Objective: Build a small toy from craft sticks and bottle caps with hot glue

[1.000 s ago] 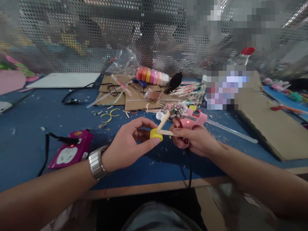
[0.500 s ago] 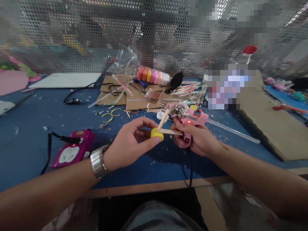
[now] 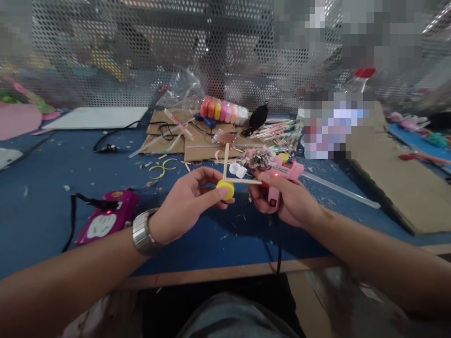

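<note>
Between thumb and fingers, my left hand [image 3: 192, 199] grips a yellow bottle cap [image 3: 225, 189]. Wooden sticks [image 3: 226, 162] form an L at the cap, one pointing up and one running right toward my other hand. My right hand [image 3: 282, 195] is wrapped round the handle of a pink hot glue gun [image 3: 287, 170], whose small red light glows. A clear glue stick [image 3: 341, 189] sticks out of its back end. The gun's nozzle is hard to make out against a crumpled silvery clump [image 3: 260, 158]. White caps [image 3: 237, 170] lie just beyond the sticks.
A purple power adapter [image 3: 109, 216] with a plugged-in cord lies at left. Cardboard pieces [image 3: 207, 152], packed coloured clay [image 3: 223, 110] and a pile of wrapped sticks [image 3: 278, 129] are at the back. A red-capped bottle [image 3: 359, 84] and a large cardboard sheet [image 3: 398, 178] stand right.
My left hand has tilted the yellow cap so its round face shows, and the sticks have turned, one now nearly upright. My right hand and the glue gun have barely shifted.
</note>
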Motion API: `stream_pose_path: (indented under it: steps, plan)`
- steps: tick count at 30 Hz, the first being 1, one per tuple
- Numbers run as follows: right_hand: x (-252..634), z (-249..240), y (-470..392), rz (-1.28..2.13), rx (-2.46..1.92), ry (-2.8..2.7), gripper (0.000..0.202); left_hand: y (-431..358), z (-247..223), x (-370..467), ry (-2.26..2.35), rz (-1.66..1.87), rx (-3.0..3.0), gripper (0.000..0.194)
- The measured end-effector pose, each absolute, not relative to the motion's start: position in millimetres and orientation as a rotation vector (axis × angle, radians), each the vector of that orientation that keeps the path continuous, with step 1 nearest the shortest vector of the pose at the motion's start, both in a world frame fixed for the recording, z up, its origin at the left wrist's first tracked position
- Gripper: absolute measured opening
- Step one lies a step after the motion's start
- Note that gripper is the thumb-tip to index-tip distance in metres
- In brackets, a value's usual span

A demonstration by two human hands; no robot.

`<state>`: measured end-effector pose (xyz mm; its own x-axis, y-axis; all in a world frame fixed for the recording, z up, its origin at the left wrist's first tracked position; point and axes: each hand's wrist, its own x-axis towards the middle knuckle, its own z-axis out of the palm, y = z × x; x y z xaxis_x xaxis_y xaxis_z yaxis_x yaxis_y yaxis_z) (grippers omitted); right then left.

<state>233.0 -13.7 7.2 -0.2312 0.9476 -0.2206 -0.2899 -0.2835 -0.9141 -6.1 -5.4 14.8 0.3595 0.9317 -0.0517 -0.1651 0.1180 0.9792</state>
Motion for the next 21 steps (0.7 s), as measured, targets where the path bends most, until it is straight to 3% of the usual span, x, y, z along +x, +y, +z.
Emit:
stream_pose_path:
  steps: [9, 21]
  plan:
    - [232.0, 8.4, -12.5, 1.669, -1.032, -0.908, 0.055, -5.7, 15.8, -5.4, 0.869, 0.969, 1.085, 0.047]
    - [232.1, 9.5, -13.6, 1.681, -1.006, -0.875, 0.051, -6.3, 16.4, -4.8, 0.866, 0.951, 1.089, 0.045]
